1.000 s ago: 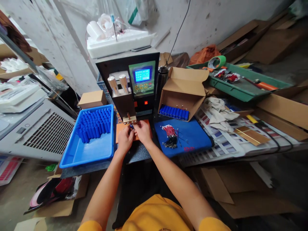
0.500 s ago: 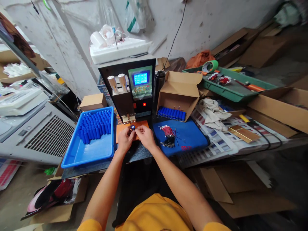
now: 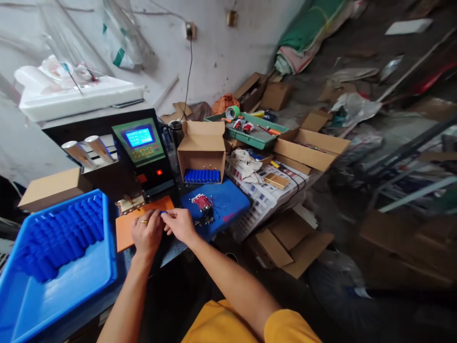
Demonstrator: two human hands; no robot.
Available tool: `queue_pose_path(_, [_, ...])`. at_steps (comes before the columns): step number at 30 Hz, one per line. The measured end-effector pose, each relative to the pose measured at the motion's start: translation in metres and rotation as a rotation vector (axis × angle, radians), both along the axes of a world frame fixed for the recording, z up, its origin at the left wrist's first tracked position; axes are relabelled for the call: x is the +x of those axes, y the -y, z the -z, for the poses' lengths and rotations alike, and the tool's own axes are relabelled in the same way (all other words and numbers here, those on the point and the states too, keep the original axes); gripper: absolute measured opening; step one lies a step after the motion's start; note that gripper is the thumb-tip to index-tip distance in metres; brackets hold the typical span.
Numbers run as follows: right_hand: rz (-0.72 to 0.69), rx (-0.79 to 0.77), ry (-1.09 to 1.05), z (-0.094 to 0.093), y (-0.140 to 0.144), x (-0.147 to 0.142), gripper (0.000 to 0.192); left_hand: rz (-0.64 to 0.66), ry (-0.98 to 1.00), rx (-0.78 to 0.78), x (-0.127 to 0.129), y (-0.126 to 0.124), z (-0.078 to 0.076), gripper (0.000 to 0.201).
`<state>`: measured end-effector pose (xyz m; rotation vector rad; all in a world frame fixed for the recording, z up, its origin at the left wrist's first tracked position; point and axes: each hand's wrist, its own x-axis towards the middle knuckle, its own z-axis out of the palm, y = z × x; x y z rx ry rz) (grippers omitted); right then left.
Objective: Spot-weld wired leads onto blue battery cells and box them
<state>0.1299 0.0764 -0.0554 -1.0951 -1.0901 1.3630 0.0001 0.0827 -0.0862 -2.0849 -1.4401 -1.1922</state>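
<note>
My left hand (image 3: pixel 147 234), with a ring on one finger, is closed over the front edge of an orange board (image 3: pixel 125 232). Between its fingers and those of my right hand (image 3: pixel 181 224) a small part of a blue battery cell (image 3: pixel 163 213) shows; my fingers hide the rest. My right hand pinches it from the right side. Behind my hands stands a black spot welder (image 3: pixel 166 183) with a lit screen and a brass-coloured electrode block (image 3: pixel 129 205). On a blue mat (image 3: pixel 228 200) to the right lies a bundle of red and black wires (image 3: pixel 203 207).
At left, a blue tray (image 3: pixel 110 257) carries rows of blue cells (image 3: pixel 71 228). An open cardboard box (image 3: pixel 202 143) behind the mat contains more blue cells (image 3: pixel 202 176). Farther right are a green tray (image 3: pixel 262 138), a cloth (image 3: pixel 246 164) and cardboard on the floor (image 3: pixel 296 243).
My view has swung to the right, so the bench things appear farther left. Both hands stay together at the cell, now at the right part of the orange board, with the cell more covered.
</note>
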Motion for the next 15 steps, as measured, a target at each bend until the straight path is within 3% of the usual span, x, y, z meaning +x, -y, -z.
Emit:
queue_pose_path(3, [0.082, 0.045, -0.031, 0.003, -0.007, 0.02, 0.036, 0.072, -0.013, 0.027, 0.01, -0.003, -0.008, 0.023])
queue_pose_path(6, [0.263, 0.15, 0.12, 0.007, -0.02, 0.061, 0.036, 0.125, -0.018, 0.012, 0.01, -0.001, -0.011, 0.02])
queue_pose_path(10, [0.558, 0.372, 0.656, 0.008, -0.045, 0.131, 0.03, 0.184, -0.008, -0.076, 0.004, 0.003, -0.007, 0.015])
queue_pose_path(12, [0.571, 0.411, 0.929, 0.003, -0.058, 0.159, 0.033, 0.204, -0.031, -0.091, 0.004, 0.004, -0.005, 0.014])
queue_pose_path(15, [0.482, 0.338, 1.277, -0.005, -0.075, 0.181, 0.04, 0.206, -0.044, -0.068, 0.006, 0.004, -0.005, 0.013])
